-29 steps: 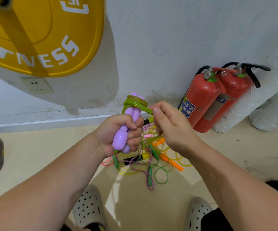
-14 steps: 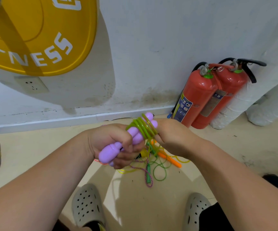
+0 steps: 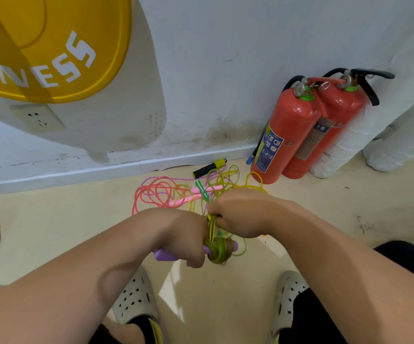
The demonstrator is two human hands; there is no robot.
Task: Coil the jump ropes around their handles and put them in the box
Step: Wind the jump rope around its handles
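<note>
The left hand has its grip closed round the paired purple plastic jump-rope handles, low above the floor. The right hand pinches the translucent yellow-green cord. It is best to pull the cord taut and lay each turn snug.

The left hand grips the purple handles, with the green rope coiled round their free end at 3 o'clock of the fist. The right hand pinches a strand of it just above the coil. On the floor at 12 o'clock lie loose ropes, and two fire extinguishers stand at 2 o'clock.
</note>
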